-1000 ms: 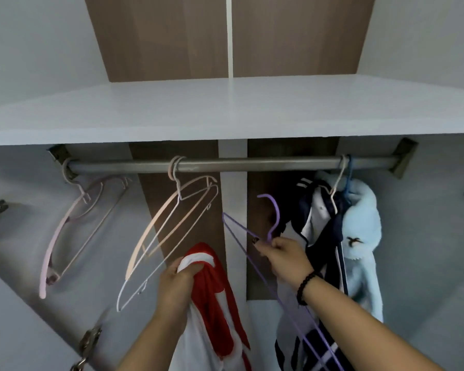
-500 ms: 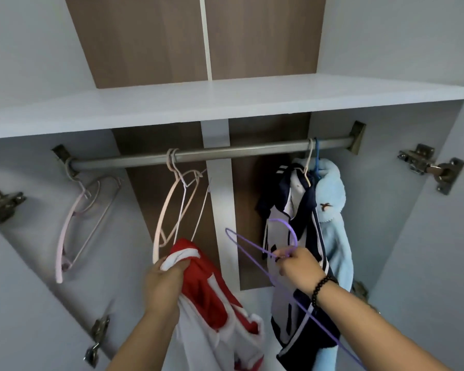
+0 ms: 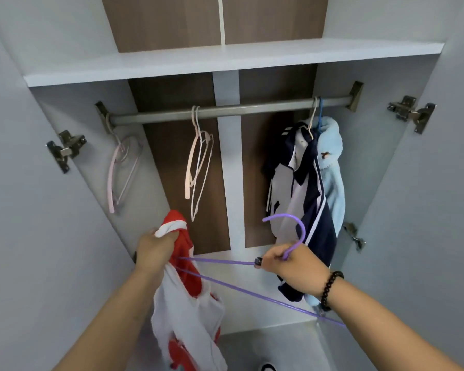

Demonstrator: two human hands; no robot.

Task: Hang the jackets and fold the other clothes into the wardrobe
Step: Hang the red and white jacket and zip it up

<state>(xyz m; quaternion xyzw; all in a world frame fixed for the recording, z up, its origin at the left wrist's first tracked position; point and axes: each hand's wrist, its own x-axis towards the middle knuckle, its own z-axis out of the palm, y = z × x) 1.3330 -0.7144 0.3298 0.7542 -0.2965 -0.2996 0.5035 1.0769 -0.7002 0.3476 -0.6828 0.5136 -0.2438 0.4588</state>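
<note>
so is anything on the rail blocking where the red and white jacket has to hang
Nothing visible does. The rail is bare between the cream hangers and the navy jacket; the red and white jacket is still off the purple hanger.

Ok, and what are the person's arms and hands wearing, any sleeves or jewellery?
Both forearms are bare, with no sleeves in view. The right wrist carries a bracelet of round black beads. The right hand has a dark-painted thumbnail. The left hand shows no rings or bands.
</note>
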